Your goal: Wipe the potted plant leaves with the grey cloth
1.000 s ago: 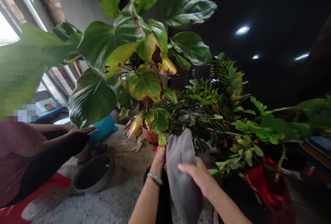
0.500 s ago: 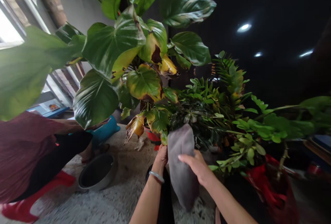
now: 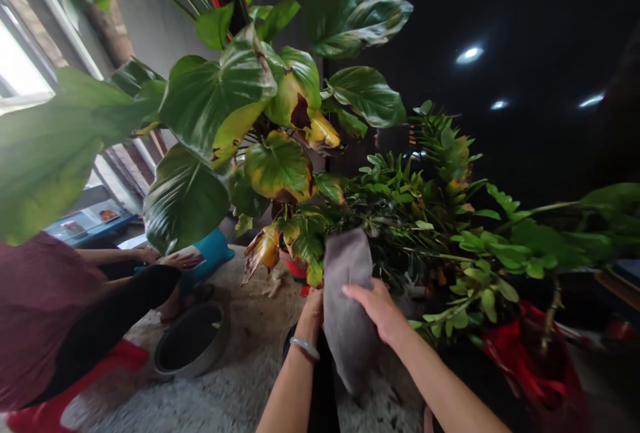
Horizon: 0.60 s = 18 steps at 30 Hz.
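Note:
A soft grey cloth (image 3: 349,313) hangs lengthwise in front of me, between my two hands. My right hand (image 3: 377,311) grips it from the right, thumb lying across its front and the other fingers hidden behind. At the left edge, my left hand (image 3: 313,309), with a pale bangle above the wrist, is closed against the cloth; its fingertips are partly hidden. Just above this hand droops a yellow-green leaf (image 3: 315,271) of the big potted plant (image 3: 280,165), whose lower leaves are yellow and brown. Whether the cloth covers a leaf I cannot tell.
Leafy green plants (image 3: 400,199) crowd the right, with a red bag-like wrapping (image 3: 545,366) around one base. On the left, a person (image 3: 55,306) sits on a red stool (image 3: 107,359) beside a grey basin (image 3: 190,339). A dark wall (image 3: 525,33) stands behind.
The cloth and both hands have shifted slightly, and the cloth's top edge looks flatter. The view has tilted a little. More of the seated person's hands now shows.

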Available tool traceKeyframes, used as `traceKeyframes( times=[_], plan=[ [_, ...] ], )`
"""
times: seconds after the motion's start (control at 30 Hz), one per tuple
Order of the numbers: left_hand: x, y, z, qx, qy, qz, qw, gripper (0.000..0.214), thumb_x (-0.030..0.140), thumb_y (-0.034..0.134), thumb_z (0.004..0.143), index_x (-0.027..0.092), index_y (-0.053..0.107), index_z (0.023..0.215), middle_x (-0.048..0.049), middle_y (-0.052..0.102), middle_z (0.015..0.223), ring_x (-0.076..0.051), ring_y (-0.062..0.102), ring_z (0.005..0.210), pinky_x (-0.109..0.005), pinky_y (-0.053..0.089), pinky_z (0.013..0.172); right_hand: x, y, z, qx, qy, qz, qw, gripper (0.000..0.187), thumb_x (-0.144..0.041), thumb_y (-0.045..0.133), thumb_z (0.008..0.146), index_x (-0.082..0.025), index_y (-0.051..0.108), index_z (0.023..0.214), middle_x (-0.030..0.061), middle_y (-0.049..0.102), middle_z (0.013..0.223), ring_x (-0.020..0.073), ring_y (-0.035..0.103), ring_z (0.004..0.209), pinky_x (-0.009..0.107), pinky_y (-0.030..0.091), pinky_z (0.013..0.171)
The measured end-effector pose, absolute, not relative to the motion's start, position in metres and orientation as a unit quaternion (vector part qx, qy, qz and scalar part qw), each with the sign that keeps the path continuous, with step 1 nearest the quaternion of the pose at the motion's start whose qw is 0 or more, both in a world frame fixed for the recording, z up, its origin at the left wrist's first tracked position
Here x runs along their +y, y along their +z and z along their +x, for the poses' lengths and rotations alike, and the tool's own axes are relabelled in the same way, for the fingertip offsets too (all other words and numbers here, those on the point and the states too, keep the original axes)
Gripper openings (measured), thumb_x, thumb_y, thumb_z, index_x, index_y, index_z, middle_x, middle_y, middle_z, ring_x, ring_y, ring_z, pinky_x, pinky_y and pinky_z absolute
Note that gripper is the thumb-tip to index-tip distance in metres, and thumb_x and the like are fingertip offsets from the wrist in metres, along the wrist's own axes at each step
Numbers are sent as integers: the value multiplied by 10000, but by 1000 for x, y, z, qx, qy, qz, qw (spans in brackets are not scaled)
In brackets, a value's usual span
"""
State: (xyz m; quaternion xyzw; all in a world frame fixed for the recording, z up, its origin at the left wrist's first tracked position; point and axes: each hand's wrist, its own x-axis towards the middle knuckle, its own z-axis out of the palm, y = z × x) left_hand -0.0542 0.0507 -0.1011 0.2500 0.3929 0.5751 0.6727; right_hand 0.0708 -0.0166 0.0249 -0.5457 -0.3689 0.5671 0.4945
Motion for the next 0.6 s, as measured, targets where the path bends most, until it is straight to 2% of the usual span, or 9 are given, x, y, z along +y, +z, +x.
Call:
traceKeyframes(
  times=[0.1,0.2,0.3,0.43,0.5,0.6],
  plan=[
    [55,-101,-54,406,585,221,666,382,148,863,407,168,665,733,-41,711,660,-275,686,837,-355,540,761,-48,-9,81,-345,585,-573,459,226,-283,690,477,-165,701,670,31,710,593,261,661,648,346,499,633],
    [53,-96,-58,462,575,191,648,273,79,819,440,168,621,606,-15,652,524,-252,680,719,-333,534,683,-72,-23,91,-326,574,-599,453,312,-321,708,484,-174,703,760,33,735,681,287,677,750,368,504,701],
    [37,-87,-65,500,568,174,630,223,49,772,500,169,611,597,-8,641,514,-197,650,600,-296,516,617,-78,-24,103,-350,529,-618,465,334,-333,739,459,-185,708,757,41,740,747,318,669,843,391,495,775],
    [-15,-69,-65,519,597,151,593,228,149,770,599,188,673,802,-43,714,755,-143,644,624,-265,509,655,-77,-18,121,-418,462,-639,452,243,-340,726,464,-203,705,664,45,716,694,342,655,851,410,485,798],
    [-47,-59,-56,516,594,180,590,353,256,789,623,204,690,958,-82,719,982,-172,671,768,-279,507,716,-78,-14,124,-434,439,-653,439,243,-339,707,461,-198,701,659,64,717,710,349,653,857,415,484,814],
    [-84,-46,-35,453,559,249,648,583,350,814,609,230,651,1156,-94,643,1245,-251,621,1080,-318,472,895,-83,-11,119,-442,452,-645,430,398,-403,693,488,-161,719,802,111,734,873,358,645,955,420,479,871]
  ],
)
